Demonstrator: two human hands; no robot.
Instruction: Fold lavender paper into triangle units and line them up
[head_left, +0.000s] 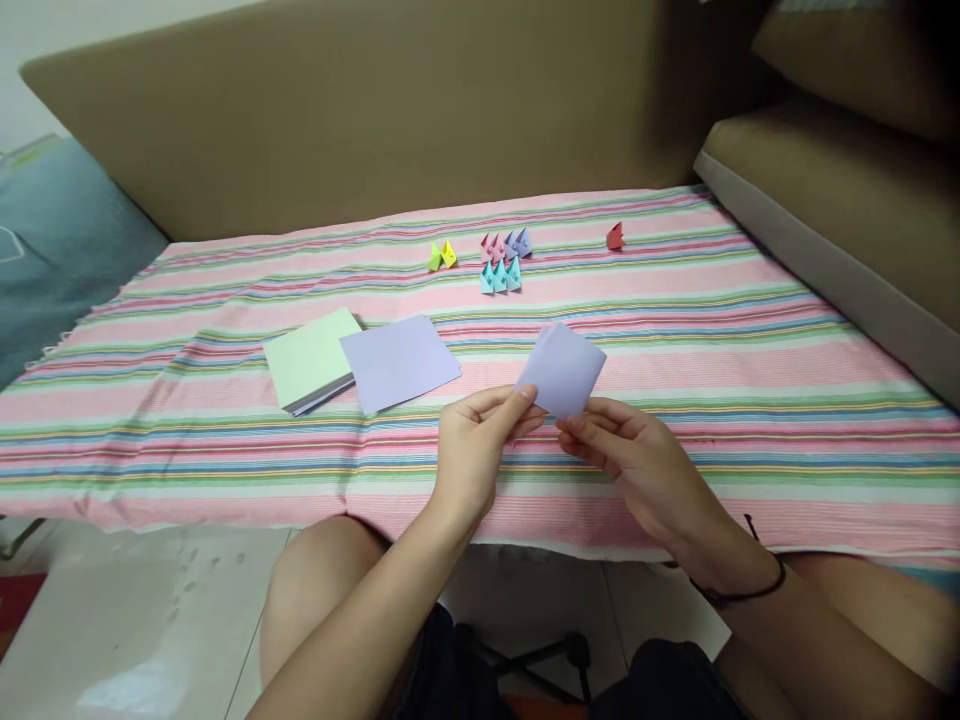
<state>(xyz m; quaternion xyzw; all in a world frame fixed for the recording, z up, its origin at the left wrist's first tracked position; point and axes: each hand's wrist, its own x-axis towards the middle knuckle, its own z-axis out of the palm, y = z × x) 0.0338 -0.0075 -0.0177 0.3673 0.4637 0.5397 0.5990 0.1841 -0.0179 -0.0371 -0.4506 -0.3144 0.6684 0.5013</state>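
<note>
A lilac paper square (562, 367) is held up over the striped cloth (225, 440). My left hand (476, 445) pinches its lower left edge and my right hand (637, 465) pinches its lower right corner. Another lilac sheet (397, 362) lies flat to the left. It rests beside and partly over a stack of papers with a pale green sheet (309, 357) on top. Further back sit small folded paper pieces: yellow ones (442, 255), pink and purple ones (504, 244), light blue ones (500, 276), and a lone red one (615, 237).
The striped cloth covers a sofa seat with a brown backrest (375, 110) behind and brown cushions (840, 190) at the right. A blue-grey cushion (52, 240) lies at far left. My knees and the tiled floor (135, 620) show below the cloth's front edge.
</note>
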